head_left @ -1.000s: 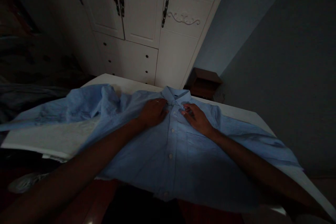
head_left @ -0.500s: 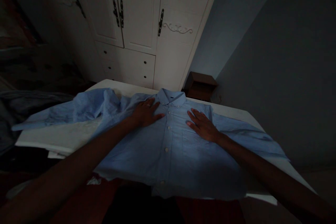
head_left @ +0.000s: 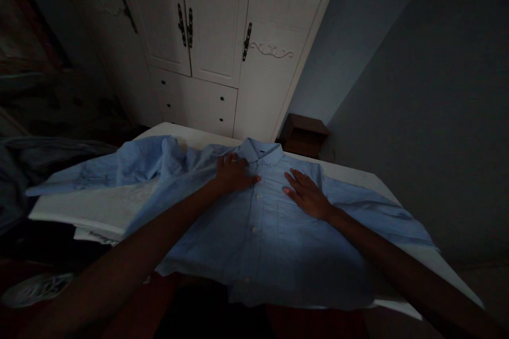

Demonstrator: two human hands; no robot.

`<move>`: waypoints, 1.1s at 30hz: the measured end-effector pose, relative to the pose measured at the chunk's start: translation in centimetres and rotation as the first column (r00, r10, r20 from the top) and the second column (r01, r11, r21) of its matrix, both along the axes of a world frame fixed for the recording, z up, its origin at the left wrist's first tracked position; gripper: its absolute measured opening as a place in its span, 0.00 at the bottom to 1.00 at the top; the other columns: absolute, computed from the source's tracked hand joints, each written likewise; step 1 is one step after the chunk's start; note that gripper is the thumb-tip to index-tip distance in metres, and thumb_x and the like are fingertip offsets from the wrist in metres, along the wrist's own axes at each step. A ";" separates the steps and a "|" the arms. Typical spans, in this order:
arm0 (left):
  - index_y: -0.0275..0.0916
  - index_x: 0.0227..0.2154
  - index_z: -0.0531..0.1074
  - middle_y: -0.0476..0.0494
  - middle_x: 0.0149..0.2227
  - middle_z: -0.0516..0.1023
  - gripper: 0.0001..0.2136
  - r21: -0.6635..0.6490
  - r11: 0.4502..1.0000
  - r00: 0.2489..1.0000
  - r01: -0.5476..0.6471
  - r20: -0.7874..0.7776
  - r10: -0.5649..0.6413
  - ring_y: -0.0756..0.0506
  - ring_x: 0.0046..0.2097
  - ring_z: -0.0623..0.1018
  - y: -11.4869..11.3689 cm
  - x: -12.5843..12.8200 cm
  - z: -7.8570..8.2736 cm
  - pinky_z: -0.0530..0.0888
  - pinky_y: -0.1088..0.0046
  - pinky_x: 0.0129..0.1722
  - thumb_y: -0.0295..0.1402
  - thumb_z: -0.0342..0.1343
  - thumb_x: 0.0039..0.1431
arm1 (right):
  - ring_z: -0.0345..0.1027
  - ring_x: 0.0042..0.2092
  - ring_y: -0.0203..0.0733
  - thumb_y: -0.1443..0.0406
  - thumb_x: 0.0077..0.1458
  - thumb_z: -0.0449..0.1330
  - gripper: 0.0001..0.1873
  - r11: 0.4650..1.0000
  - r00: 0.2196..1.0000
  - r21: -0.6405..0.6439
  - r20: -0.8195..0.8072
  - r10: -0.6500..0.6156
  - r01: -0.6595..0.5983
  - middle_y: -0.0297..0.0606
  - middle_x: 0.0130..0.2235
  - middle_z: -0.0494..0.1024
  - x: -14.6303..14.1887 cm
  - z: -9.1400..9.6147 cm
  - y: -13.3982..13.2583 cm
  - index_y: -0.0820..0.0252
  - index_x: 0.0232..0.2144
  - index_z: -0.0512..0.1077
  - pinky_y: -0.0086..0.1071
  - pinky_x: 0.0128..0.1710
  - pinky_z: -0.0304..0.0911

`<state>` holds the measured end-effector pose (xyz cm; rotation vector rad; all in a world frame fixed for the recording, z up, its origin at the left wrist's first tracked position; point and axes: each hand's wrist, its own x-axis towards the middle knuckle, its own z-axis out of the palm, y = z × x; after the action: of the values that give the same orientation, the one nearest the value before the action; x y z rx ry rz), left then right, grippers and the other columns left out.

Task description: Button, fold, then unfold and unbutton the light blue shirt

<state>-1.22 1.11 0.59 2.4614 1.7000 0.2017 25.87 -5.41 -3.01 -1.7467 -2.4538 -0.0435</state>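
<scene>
The grip is loose on both sides. The left hand (head_left: 234,174) lies palm down with its fingers a little apart and its thumb stretched toward the button placket (head_left: 255,214); the right hand (head_left: 307,197) is spread flat across the opposite chest, above the patch pocket (head_left: 287,221). Neither is closed on anything. The light blue button-down shirt (head_left: 217,235) lies under them, front up, on the white table (head_left: 109,204).

With only flat contact, uneven pressure could be the first trouble: a palm pushing sideways would likely drag the front panel askew, pull the placket off line or raise a crease beside the pocket. The collar (head_left: 248,151), just beyond the left fingertips, could tip or fold under if they shove upward.

Farther out, the sleeve (head_left: 145,156) on the left hand's side is bunched near the shoulder, so folds may set there; its cuff end reaches the table's edge, close to a heap of dark clothes (head_left: 24,169), and might snag. The other sleeve (head_left: 369,204) lies flatter. The hem (head_left: 274,296) overhangs the near edge, where its weight, or the person's body brushing it, could draw the cloth down.
</scene>
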 end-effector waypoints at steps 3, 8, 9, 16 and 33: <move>0.33 0.61 0.59 0.24 0.65 0.52 0.44 -0.017 0.999 0.999 0.032 -0.010 -0.032 0.28 0.67 0.50 0.3 -0.4 -0.5 0.46 0.46 0.62 0.65 0.43 0.52 | 0.43 0.68 0.52 0.44 0.64 0.37 0.38 0.999 1.000 0.037 -0.015 0.014 -0.013 0.51 0.67 0.50 0.1 -0.2 0.0 0.61 0.65 0.55 0.50 0.65 0.44; 0.35 0.58 0.64 0.26 0.63 0.57 0.39 -0.041 0.998 0.999 0.036 -0.011 -0.036 0.30 0.66 0.55 0.9 -0.8 0.2 0.52 0.48 0.61 0.61 0.47 0.52 | 0.45 0.67 0.52 0.44 0.63 0.36 0.40 0.998 0.999 0.058 -0.028 0.036 -0.035 0.52 0.66 0.51 0.3 -0.1 -0.1 0.64 0.64 0.58 0.49 0.64 0.46; 0.35 0.56 0.67 0.26 0.61 0.62 0.36 -0.037 0.999 0.999 0.031 -0.008 -0.031 0.31 0.64 0.59 1.1 -0.7 0.5 0.57 0.49 0.59 0.60 0.47 0.54 | 0.46 0.67 0.53 0.43 0.63 0.37 0.40 0.998 0.999 0.053 -0.033 0.041 -0.039 0.53 0.66 0.52 0.2 0.1 0.0 0.65 0.63 0.58 0.49 0.64 0.47; 0.35 0.52 0.70 0.30 0.52 0.72 0.19 0.175 0.975 0.991 0.133 -0.002 -0.135 0.34 0.53 0.72 4.4 0.3 3.1 0.69 0.58 0.49 0.33 0.45 0.61 | 0.63 0.58 0.50 0.50 0.64 0.45 0.28 0.996 0.964 0.049 -0.248 0.091 -0.081 0.47 0.55 0.71 -1.3 3.3 3.0 0.59 0.56 0.67 0.48 0.60 0.57; 0.43 0.36 0.77 0.44 0.42 0.79 0.10 0.110 0.918 0.908 0.380 0.147 -0.393 0.39 0.50 0.72 9.7 1.9 1.7 0.58 0.57 0.52 0.31 0.51 0.56 | 0.72 0.43 0.43 0.70 0.48 0.59 0.19 0.944 0.899 0.009 -0.304 0.316 -0.329 0.38 0.42 0.79 -4.5 4.6 13.4 0.58 0.45 0.74 0.40 0.51 0.61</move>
<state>0.73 10.83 2.25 2.6884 1.1280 0.4200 21.35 7.98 1.55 -1.2243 -2.4854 0.2893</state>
